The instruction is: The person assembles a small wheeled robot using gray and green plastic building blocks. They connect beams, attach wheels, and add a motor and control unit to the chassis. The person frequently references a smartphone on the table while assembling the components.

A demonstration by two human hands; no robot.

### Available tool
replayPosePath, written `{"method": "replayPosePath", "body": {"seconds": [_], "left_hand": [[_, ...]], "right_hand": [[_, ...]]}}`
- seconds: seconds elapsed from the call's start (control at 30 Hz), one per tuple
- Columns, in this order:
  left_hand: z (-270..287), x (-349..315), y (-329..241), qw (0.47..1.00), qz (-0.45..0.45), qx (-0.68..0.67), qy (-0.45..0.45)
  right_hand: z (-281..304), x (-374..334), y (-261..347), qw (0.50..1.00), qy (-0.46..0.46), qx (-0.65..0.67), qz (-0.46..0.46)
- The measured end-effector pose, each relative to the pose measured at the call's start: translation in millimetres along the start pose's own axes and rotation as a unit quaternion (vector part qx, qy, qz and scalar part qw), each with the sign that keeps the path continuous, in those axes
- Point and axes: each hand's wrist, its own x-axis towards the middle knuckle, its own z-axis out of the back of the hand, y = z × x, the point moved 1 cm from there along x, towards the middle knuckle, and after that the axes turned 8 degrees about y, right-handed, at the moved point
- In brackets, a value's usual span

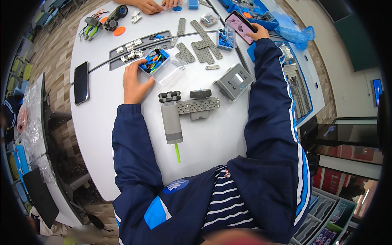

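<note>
My left hand (136, 83) grips the near left corner of a small clear plastic box (168, 58) of blue, black, green and orange pieces, thumb and fingers on either side. Its clear lid (168, 72) lies tilted beside it. At the upper right my right hand (260, 32) holds a smartphone (241, 28) with a picture of parts on its lit screen. Between my forearms lies an assembly with a perforated grey beam (199, 105), a roller wheel (169, 96), a black-tyred wheel (200, 93) and a grey motor (171, 122). A green axle (177, 153) sticks out of the motor.
A grey controller block (235, 81) rests near my right sleeve. Loose grey plates (206, 38) and a tub of blue pins (225, 39) lie farther off. A black phone (81, 83) is at the left edge. Another person's hands (151, 5) work at the far side.
</note>
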Motion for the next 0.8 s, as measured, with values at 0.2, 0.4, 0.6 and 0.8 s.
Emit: {"method": "replayPosePath", "body": {"seconds": [0.2, 0.4, 0.6, 0.8], "left_hand": [[0.4, -0.6, -0.4, 1.0, 0.005, -0.011, 0.002], [-1.0, -0.1, 2.9, 1.0, -0.007, 0.002, -0.002], [-0.5, -0.7, 3.1, 1.0, -0.001, -0.008, -0.001], [0.3, -1.2, -3.0, 1.0, -0.015, 0.022, -0.005]], "right_hand": [[0.9, 0.6, -5.1, 0.999, 0.003, 0.028, -0.016], [1.7, 0.4, -3.9, 0.998, 0.016, 0.047, -0.032], [-3.5, 2.9, -8.6, 1.0, -0.008, 0.001, -0.003], [-4.1, 6.3, -13.3, 1.0, -0.002, -0.002, -0.01]]}}
